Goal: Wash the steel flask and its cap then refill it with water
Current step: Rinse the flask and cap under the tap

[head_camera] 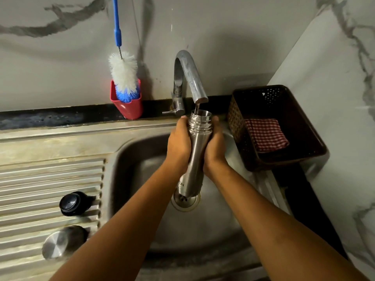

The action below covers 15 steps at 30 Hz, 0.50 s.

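The steel flask [197, 145] is held nearly upright over the sink [142, 171], its open mouth directly under the tap [189, 76]; a thin stream of water [196, 108] runs into it. The left hand [178, 144] and the right hand [215, 146] grip its upper body from either side, fingers curled round it just below the threaded neck; its base hangs above the drain strainer [185, 204]. The black stopper [73, 203] and the steel cap [60, 243] lie apart on the ribbed drainboard [36, 175], well to the left. The water level inside is hidden, so the flask could probably overflow without warning; that would wet both hands, and a wet steel wall slips easily, letting the flask drop into the basin. The mouth is narrow; a small tilt would send the stream down the outside. A bottle brush [123, 74] stands in a red cup [129, 110] behind the sink.
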Each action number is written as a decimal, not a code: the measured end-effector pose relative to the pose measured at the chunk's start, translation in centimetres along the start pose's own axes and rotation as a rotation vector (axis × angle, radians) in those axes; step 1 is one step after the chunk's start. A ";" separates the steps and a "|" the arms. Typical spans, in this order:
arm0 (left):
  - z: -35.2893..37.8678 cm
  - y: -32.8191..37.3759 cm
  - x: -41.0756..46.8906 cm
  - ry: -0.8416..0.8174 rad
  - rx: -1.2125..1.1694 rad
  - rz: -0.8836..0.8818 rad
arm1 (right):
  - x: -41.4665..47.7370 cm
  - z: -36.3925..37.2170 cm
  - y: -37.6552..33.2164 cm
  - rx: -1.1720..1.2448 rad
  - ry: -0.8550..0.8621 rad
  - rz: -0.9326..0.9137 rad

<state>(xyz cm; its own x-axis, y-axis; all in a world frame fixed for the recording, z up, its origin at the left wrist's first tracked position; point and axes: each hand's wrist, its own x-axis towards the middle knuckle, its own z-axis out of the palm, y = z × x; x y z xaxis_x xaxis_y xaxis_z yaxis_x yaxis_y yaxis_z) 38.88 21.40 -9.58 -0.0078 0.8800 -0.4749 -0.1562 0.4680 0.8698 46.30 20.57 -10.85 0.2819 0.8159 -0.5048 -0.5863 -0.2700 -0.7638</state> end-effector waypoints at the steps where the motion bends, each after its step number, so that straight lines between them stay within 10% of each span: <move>1: -0.3 -0.6 -0.7 0.033 0.090 0.084 | 0.2 0.1 -0.4 0.022 -0.014 -0.021; 8: -4.7 -4.5 -1.8 -0.174 0.159 -0.073 | 0.9 -0.5 -2.2 0.052 -0.173 0.070; 15: -3.5 -5.3 -2.1 0.258 0.536 0.212 | -1.3 1.2 0.2 -0.039 0.137 -0.048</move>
<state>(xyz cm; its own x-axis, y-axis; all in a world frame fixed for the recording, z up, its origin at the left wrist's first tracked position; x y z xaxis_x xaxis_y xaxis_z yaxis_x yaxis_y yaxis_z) 36.31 16.82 -13.68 -0.2326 0.9416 -0.2434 0.3906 0.3197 0.8633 44.92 20.06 -9.92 0.4114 0.7514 -0.5159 -0.5403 -0.2548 -0.8020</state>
